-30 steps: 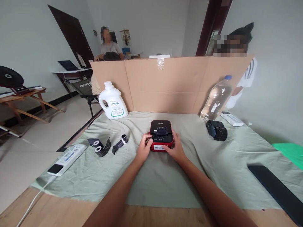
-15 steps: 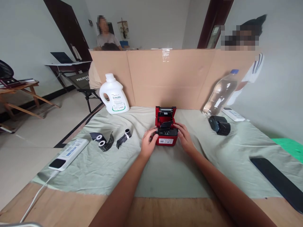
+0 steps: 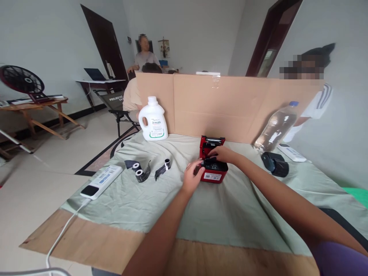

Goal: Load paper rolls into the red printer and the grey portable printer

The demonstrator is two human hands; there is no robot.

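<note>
A small red and black printer [image 3: 213, 177] stands on the green cloth with its lid raised at the back. My left hand [image 3: 192, 177] grips its left side, thumb near the front top edge. Over the open compartment, my right hand [image 3: 225, 154] reaches in from the right, fingers closed at a black strip [image 3: 209, 160] there; the fingertips are partly hidden. Left of the printer lie loose rolls of black strip: one alone [image 3: 167, 164] and two side by side [image 3: 139, 174], with loose ends curling.
A cardboard screen [image 3: 218, 103] stands behind, with a white jug [image 3: 155, 122] and a leaning water bottle [image 3: 277, 128] before it. A power strip [image 3: 102, 182] lies left. On the right is a black roll-like object [image 3: 274, 164]. People are beyond the screen.
My right hand has moved from the printer's right side up and in over its open compartment. The left hand stays on the left side. The camera view has shifted leftward.
</note>
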